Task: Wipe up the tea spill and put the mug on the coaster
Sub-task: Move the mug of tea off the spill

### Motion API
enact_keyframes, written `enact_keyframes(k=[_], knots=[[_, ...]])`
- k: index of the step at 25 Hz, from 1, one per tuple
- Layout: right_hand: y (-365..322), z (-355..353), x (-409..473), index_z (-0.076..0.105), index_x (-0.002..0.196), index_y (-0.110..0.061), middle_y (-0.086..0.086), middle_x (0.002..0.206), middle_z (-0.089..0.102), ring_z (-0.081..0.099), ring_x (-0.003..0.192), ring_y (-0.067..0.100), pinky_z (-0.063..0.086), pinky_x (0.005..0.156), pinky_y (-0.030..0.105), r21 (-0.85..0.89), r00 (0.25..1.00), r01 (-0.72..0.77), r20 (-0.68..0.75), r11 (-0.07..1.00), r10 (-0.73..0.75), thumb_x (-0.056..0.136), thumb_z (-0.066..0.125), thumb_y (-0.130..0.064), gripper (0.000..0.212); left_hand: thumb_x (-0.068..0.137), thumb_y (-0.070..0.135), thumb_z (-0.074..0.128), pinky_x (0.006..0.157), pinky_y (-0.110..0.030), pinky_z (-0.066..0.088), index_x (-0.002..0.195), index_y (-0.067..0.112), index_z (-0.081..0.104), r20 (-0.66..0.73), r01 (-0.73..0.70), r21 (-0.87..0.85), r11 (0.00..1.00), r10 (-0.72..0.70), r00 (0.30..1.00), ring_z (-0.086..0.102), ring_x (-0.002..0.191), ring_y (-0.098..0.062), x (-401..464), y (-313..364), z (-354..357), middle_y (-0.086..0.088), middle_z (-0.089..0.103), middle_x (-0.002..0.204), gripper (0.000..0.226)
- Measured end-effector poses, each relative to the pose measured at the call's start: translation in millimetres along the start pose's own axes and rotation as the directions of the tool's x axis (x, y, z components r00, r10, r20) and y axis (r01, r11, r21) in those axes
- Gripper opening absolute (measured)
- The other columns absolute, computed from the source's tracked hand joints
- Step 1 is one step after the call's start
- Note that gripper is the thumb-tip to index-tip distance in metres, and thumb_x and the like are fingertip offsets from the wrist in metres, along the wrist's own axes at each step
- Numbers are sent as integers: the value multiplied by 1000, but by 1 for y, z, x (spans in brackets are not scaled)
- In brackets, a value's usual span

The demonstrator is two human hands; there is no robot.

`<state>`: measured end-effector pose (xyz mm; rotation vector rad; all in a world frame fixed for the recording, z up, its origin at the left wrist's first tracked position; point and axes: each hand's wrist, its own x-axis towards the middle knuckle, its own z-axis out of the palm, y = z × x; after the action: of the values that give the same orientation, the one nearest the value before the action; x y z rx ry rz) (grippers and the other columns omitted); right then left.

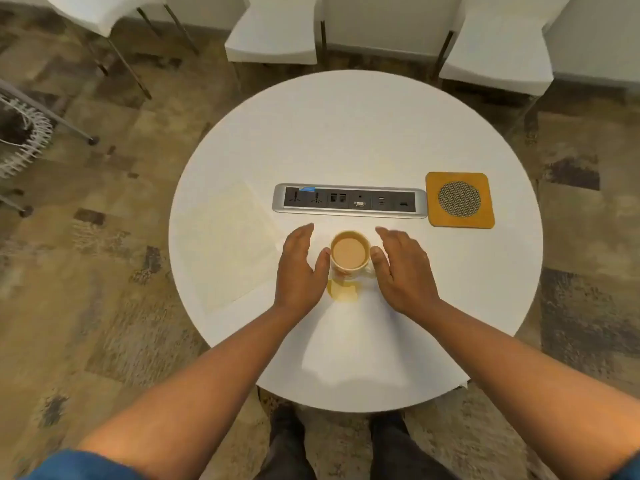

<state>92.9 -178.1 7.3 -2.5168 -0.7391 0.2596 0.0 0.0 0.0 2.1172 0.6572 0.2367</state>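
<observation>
A mug (349,252) full of milky tea stands near the middle of the round white table (363,133). A small yellowish tea spill (342,291) lies on the table just in front of it. My left hand (300,268) and my right hand (403,268) flank the mug, fingers spread, thumbs close to or touching its sides. An orange square coaster (460,199) with a round mesh centre lies to the right, beyond the mug. A pale cloth or paper sheet (228,244) lies flat to the left of my left hand.
A silver power and data socket strip (349,201) is set into the table just behind the mug, its right end beside the coaster. Three white chairs (273,32) stand beyond the table. A white wire rack (20,140) sits at the far left on the patterned carpet.
</observation>
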Motion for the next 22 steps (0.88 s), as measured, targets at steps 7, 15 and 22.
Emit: enact_keyframes(k=[7, 15, 22], knots=[[21, 20, 1, 60, 96, -23, -1, 89, 67, 62, 85, 24, 49, 77, 41, 404, 925, -363, 267, 840, 271, 102, 41, -42, 28, 95, 32, 72, 68, -2, 46, 131, 18, 63, 15, 426, -309, 850, -443, 896, 64, 98, 1, -5, 0, 19, 12, 64, 119, 39], [31, 25, 8, 69, 99, -21, 1, 99, 73, 64, 78, 12, 50, 69, 24, 511, 770, -598, 579, 617, 267, 101, 48, -43, 31, 90, 14, 77, 93, -41, 60, 108, 7, 73, 111, 589, -504, 631, -629, 769, 69, 92, -25, -4, 3, 29, -15, 75, 106, 20], [32, 32, 8, 68, 92, -7, 5, 88, 69, 57, 81, 17, 47, 76, 30, 578, 815, -544, 537, 608, 218, 104, 47, -28, 32, 92, 4, 70, 92, -39, 61, 92, 14, 78, 120, 587, -490, 645, -617, 778, 71, 89, -22, -5, 12, 27, -9, 78, 97, 13]])
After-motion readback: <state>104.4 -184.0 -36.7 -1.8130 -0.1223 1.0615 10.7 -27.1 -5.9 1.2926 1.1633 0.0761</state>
